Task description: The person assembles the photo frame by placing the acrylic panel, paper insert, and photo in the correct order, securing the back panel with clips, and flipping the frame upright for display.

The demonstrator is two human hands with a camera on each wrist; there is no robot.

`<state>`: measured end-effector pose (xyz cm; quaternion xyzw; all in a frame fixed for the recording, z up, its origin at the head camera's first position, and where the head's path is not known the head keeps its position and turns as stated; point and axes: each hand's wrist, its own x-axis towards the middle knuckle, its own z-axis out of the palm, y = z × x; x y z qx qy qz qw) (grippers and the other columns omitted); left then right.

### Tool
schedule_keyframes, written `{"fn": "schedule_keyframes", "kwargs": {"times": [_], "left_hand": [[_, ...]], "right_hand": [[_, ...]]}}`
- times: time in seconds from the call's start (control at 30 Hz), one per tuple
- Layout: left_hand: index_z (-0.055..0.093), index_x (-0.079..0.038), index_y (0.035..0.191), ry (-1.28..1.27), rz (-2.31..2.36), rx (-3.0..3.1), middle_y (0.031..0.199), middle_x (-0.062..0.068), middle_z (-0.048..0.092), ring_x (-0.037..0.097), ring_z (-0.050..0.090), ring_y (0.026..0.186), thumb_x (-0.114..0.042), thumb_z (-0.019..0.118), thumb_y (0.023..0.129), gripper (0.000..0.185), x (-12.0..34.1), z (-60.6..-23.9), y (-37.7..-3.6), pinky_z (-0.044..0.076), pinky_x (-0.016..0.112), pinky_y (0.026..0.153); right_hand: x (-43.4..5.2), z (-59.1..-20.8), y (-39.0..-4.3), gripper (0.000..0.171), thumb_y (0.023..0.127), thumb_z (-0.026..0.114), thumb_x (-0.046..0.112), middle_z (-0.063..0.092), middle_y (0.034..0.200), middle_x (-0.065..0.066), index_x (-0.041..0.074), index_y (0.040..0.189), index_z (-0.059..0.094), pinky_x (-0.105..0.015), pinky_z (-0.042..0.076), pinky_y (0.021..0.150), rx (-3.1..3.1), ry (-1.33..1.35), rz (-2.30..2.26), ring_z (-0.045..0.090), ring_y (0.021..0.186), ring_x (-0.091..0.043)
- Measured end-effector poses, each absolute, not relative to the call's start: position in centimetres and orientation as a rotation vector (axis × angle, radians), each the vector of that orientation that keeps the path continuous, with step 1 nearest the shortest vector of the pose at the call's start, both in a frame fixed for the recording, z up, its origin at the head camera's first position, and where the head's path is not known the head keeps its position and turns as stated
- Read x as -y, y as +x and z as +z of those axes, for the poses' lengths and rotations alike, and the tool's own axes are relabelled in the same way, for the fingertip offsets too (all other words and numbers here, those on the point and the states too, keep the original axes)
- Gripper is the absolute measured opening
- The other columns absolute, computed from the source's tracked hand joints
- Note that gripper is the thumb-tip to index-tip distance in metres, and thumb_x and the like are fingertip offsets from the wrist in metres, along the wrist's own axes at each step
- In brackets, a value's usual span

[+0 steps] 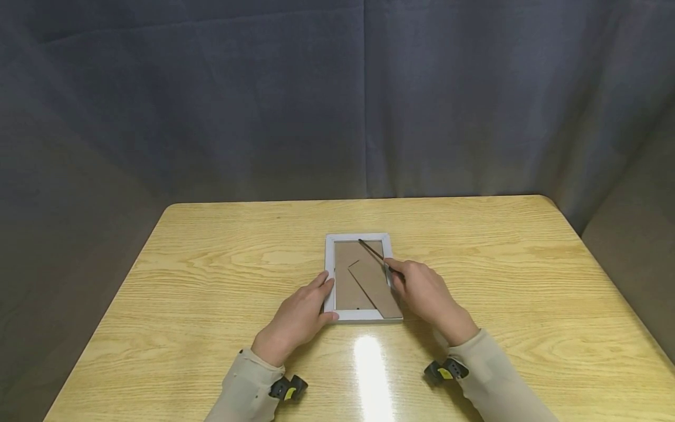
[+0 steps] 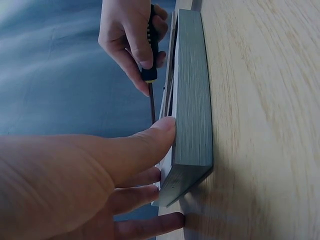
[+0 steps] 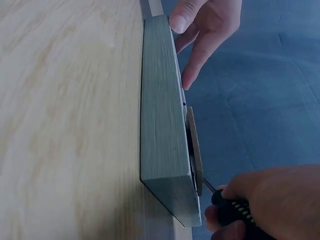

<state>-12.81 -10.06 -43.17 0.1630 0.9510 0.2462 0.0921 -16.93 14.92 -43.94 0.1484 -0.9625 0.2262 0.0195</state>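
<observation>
A light grey picture frame (image 1: 330,256) lies back side up on the wooden table, its brown backing board (image 1: 343,290) showing. The board's brown stand flap (image 1: 375,287) slants over the near right corner of the frame. My left hand (image 1: 299,313) rests on the frame's left side, thumb at the near left corner, fingers fairly straight. In my right hand (image 1: 426,291) I grip a screwdriver (image 2: 153,60) by its black handle. Its thin dark shaft (image 1: 371,249) points away and left, the tip at the far inner edge of the frame.
The wood-grain table (image 1: 221,275) stretches around the frame on all sides. A dark grey curtain (image 1: 253,117) hangs behind the table's far edge. Black wrist cameras (image 1: 289,388) are strapped over both light sleeves (image 1: 493,372).
</observation>
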Motion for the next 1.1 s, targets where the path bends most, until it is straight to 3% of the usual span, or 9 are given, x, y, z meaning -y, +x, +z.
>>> {"fn": "schedule_keyframes", "kwargs": {"times": [0.47,1.1], "left_hand": [[0.048,0.002,0.148,0.481,0.723,-2.819,0.163,0.020,0.035,0.043,0.047,0.141,-0.022,0.074,0.092,0.066,10.07,-43.23,-12.94,0.044,0.056,0.112],[0.048,0.003,0.148,0.479,0.713,-2.820,0.162,0.021,0.035,0.044,0.047,0.141,-0.022,0.074,0.092,0.066,10.09,-43.01,-12.93,0.045,0.055,0.112]], "right_hand": [[-14.90,-43.96,-16.68,0.037,0.098,0.058,0.010,0.075,0.106,-0.016,0.009,0.134,0.066,-0.033,0.047,0.055,2.964,0.479,0.658,0.057,0.071,-0.018],[-14.67,-43.78,-16.57,0.036,0.099,0.058,0.010,0.075,0.098,-0.015,0.009,0.134,0.066,-0.031,0.043,0.051,2.976,0.478,0.635,0.054,0.066,-0.017]]}}
